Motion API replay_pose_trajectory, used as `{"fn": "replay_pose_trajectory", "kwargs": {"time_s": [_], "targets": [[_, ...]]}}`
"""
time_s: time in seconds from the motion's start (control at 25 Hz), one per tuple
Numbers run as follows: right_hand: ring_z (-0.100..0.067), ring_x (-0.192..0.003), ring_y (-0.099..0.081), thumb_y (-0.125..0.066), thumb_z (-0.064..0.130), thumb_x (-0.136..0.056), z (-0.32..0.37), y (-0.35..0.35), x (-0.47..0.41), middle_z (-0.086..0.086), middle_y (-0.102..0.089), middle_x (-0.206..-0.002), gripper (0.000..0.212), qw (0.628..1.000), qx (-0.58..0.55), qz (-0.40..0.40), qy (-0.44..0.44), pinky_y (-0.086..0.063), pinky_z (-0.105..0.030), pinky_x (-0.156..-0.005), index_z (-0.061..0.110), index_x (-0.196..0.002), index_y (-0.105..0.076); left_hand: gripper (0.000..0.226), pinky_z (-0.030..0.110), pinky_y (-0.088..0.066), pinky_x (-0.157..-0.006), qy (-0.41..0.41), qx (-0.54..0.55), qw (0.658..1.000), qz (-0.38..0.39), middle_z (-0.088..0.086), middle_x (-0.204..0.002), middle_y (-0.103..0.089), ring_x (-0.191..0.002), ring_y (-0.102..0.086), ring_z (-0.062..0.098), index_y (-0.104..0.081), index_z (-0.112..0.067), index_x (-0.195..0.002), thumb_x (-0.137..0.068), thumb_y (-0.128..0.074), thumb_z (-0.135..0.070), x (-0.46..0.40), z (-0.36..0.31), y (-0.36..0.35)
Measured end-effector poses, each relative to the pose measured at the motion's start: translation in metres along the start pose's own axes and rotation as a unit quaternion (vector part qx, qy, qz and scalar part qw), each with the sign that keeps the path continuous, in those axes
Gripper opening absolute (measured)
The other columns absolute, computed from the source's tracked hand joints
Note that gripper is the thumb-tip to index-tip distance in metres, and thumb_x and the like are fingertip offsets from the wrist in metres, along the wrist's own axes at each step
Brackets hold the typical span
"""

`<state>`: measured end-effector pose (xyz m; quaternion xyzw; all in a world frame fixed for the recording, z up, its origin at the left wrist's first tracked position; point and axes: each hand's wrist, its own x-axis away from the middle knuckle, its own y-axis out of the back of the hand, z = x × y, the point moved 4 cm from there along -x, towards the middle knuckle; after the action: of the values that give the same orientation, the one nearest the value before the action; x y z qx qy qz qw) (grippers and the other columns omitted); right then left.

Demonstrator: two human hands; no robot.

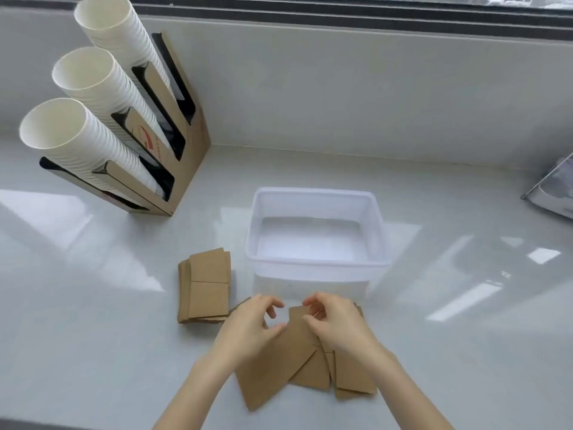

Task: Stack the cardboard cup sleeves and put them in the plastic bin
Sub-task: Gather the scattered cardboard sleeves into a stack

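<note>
A clear plastic bin (pixel 314 198) stands in the middle of the white counter with nothing inside. Left of it lies a rough stack of brown cardboard cup sleeves (pixel 206 285). In front of the bin, several loose sleeves (pixel 276 370) are spread in a fan. My left hand (pixel 251 327) rests on the fan with curled fingers, touching its top edge. My right hand (pixel 336 324) pinches the upper corner of one loose sleeve (pixel 297 318). Both hands cover part of the loose sleeves.
A brown cup dispenser (pixel 186 156) holding three columns of white paper cups (pixel 83 144) leans at the back left. A wall and window ledge run behind the bin. A grey framed object (pixel 555 193) sits at the right edge.
</note>
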<state>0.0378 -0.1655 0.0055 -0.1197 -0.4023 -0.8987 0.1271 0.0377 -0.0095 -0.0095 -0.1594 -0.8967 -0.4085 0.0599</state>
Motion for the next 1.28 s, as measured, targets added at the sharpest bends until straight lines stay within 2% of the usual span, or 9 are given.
{"fn": "replay_pose_trajectory", "kwargs": {"time_s": [0.24, 0.4, 0.52, 0.64, 0.76, 1.04, 1.12, 1.2, 1.28], "targets": [[-0.018, -0.113, -0.046, -0.056, 0.035, -0.082, -0.002, -0.024, 0.001, -0.001, -0.053, -0.118, 0.04, 0.993, 0.105, 0.045, -0.003, -0.044, -0.031, -0.09, 0.017, -0.118, -0.052, 0.038, 0.025, -0.043, -0.082, 0.027, -0.043, 0.998, 0.039, -0.011, -0.091, -0.044, -0.083, -0.044, 0.007, -0.052, -0.025, -0.112, -0.078, -0.06, -0.039, 0.003, 0.011, -0.016], [-0.024, -0.113, -0.041, -0.058, 0.035, -0.081, 0.002, -0.033, 0.0, -0.006, -0.047, -0.12, 0.041, 0.986, 0.165, 0.034, 0.004, -0.038, -0.032, -0.093, 0.014, -0.114, -0.049, 0.037, 0.023, -0.041, -0.082, 0.015, -0.048, 0.998, 0.044, -0.009, -0.094, -0.045, -0.091, -0.044, 0.006, -0.052, -0.026, -0.111, -0.078, -0.06, -0.038, 0.001, 0.014, -0.02], [-0.025, -0.112, -0.04, -0.057, 0.029, -0.081, 0.004, -0.036, 0.0, -0.008, -0.045, -0.12, 0.035, 0.986, 0.164, 0.02, 0.007, -0.034, -0.032, -0.092, 0.013, -0.111, -0.049, 0.033, 0.026, -0.043, -0.083, 0.009, -0.054, 0.997, 0.047, -0.011, -0.091, -0.045, -0.093, -0.046, 0.009, -0.053, -0.025, -0.11, -0.079, -0.059, -0.033, -0.001, 0.015, -0.02], [-0.027, -0.116, -0.037, -0.052, 0.025, -0.086, 0.008, -0.043, 0.002, -0.01, -0.042, -0.124, 0.032, 0.985, 0.17, 0.014, 0.019, -0.031, -0.033, -0.094, 0.01, -0.114, -0.048, 0.029, 0.027, -0.044, -0.08, -0.001, -0.046, 0.998, 0.036, -0.015, -0.084, -0.045, -0.087, -0.045, 0.009, -0.054, -0.021, -0.107, -0.079, -0.058, -0.027, -0.002, 0.013, -0.021], [-0.027, -0.117, -0.037, -0.049, 0.021, -0.087, 0.011, -0.047, 0.003, -0.009, -0.043, -0.126, 0.031, 0.987, 0.161, 0.002, 0.027, -0.03, -0.033, -0.096, 0.011, -0.117, -0.047, 0.029, 0.022, -0.038, -0.074, -0.006, -0.053, 0.998, 0.03, -0.009, -0.09, -0.048, -0.083, -0.043, 0.01, -0.052, -0.017, -0.108, -0.08, -0.056, -0.022, -0.004, 0.01, -0.023], [-0.026, -0.114, -0.037, -0.052, 0.024, -0.084, 0.005, -0.043, 0.0, -0.008, -0.044, -0.123, 0.033, 0.988, 0.154, -0.014, 0.02, -0.03, -0.031, -0.09, 0.011, -0.114, -0.046, 0.022, 0.022, -0.04, -0.076, 0.017, -0.053, 0.997, 0.049, -0.01, -0.084, -0.052, -0.091, -0.055, 0.015, -0.058, -0.017, -0.103, -0.082, -0.053, -0.015, -0.01, 0.008, -0.02], [-0.024, -0.112, -0.039, -0.053, 0.023, -0.084, 0.005, -0.043, 0.001, -0.005, -0.046, -0.117, 0.023, 0.991, 0.131, -0.016, 0.031, -0.027, -0.031, -0.084, 0.017, -0.104, -0.043, 0.016, 0.016, -0.038, -0.068, 0.014, -0.035, 0.998, 0.053, -0.015, -0.076, -0.05, -0.082, -0.053, 0.011, -0.057, -0.023, -0.095, -0.082, -0.053, -0.014, -0.009, 0.007, -0.02], [-0.022, -0.109, -0.042, -0.053, 0.021, -0.084, 0.007, -0.041, 0.003, 0.002, -0.046, -0.103, 0.02, 0.993, 0.108, -0.016, 0.051, -0.025, -0.03, -0.082, 0.022, -0.095, -0.036, 0.02, 0.012, -0.035, -0.061, 0.003, -0.031, 0.998, 0.057, -0.019, -0.073, -0.046, -0.071, -0.046, 0.003, -0.047, -0.033, -0.08, -0.082, -0.054, -0.015, -0.007, 0.006, -0.018], [-0.021, -0.108, -0.045, -0.052, 0.019, -0.085, 0.009, -0.038, 0.005, 0.005, -0.049, -0.1, 0.018, 0.993, 0.085, -0.025, 0.072, -0.028, -0.031, -0.086, 0.02, -0.099, -0.042, 0.029, 0.012, -0.035, -0.062, -0.006, -0.024, 0.998, 0.058, -0.018, -0.075, -0.045, -0.069, -0.045, 0.001, -0.038, -0.038, -0.071, -0.081, -0.054, -0.016, -0.006, 0.005, -0.015]]}}
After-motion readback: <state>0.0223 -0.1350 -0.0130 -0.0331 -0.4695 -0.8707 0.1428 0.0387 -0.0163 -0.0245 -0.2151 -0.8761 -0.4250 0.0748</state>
